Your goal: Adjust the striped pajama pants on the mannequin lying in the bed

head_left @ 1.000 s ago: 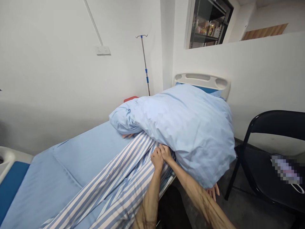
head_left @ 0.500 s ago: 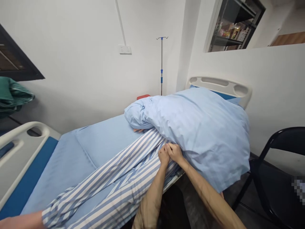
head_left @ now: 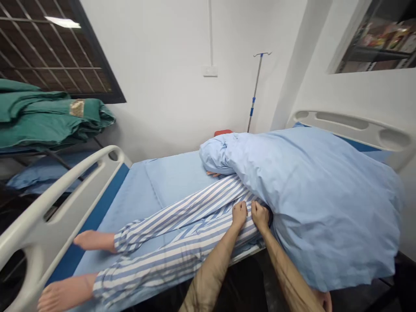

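Blue-and-white striped trousers (head_left: 195,242) cover the legs of a figure lying on a bed; whether it is a person or a manikin I cannot tell. My left hand (head_left: 239,214) is closed on the trouser cloth at the upper thigh. Just to its right, my right hand (head_left: 260,215) is also closed on the trousers, close to the quilt's edge. The light blue quilt (head_left: 312,186) hides the upper body. Bare feet (head_left: 68,292) stick out of the trouser legs, and fingertips (head_left: 213,174) show under the quilt.
A pale footboard (head_left: 65,190) closes the left end of the bed and a headboard (head_left: 354,123) the right. An IV pole (head_left: 256,91) stands by the wall, near a red object (head_left: 223,132). Folded green cloth (head_left: 48,117) lies at the left under a barred window.
My view has swung left, bringing both feet and the green cloth into sight. My hands, touching each other before, are now slightly apart, still closed on the trousers.
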`<state>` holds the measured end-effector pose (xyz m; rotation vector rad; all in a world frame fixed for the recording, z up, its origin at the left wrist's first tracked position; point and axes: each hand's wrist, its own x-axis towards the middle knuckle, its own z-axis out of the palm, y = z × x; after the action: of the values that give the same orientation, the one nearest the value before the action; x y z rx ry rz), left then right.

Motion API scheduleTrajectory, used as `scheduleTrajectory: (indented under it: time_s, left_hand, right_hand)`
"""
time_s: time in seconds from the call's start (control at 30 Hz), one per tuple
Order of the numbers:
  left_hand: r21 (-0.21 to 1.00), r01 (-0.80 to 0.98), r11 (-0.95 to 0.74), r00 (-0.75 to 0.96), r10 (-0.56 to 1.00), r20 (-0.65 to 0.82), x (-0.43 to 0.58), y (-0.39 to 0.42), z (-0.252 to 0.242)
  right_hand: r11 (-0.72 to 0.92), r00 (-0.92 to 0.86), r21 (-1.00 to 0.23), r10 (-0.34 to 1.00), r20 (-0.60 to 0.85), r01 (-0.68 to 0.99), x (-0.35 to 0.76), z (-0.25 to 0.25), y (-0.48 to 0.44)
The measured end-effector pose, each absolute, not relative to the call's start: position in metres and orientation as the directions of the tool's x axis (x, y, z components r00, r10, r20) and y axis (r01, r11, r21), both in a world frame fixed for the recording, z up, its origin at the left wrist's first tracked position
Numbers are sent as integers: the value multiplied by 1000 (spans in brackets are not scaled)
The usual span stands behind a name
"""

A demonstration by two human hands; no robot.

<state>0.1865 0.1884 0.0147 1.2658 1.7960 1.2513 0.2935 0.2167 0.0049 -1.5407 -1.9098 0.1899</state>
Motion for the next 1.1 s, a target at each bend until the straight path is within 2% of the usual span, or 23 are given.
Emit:
scheduleTrajectory:
  time_s: [0.1,0.23,0.33,0.47,0.67,0.87,1.0,1.1]
  left_hand:
    - [955,277,104,-374,927,8,130,155,13]
    - [927,334,171,-501,865,20,21,87,27]
    - [858,451,247,-604,791,90,-55,27,40]
    - [803,469,367,-736,665,126,-115,-46,32]
    - [672,494,551,-794,601,91,-137,-94,-12]
    - [542,551,635,-768,640,30,-132,-88,-11]
    - [527,551,647,-770,637,25,-129,-92,-7]
    - [511,566,647,-770,637,46,-127,-95,-6]
  right_hand:
    - [276,-77,-446,906,416,851,295,3,217]
    - [274,-86,-390,896,435,879,296,-1,218]
    - [263,-91,-355,896,434,897,296,-2,218]
    - [210,-70,-309,910,409,928,295,0,217]
    - [162,-68,-219,922,382,962,285,17,207]
    - [186,-108,-196,931,350,963,277,26,193]
    - [259,-207,-144,931,301,955,263,23,191]
    - [383,-341,-131,903,260,914,228,20,185]
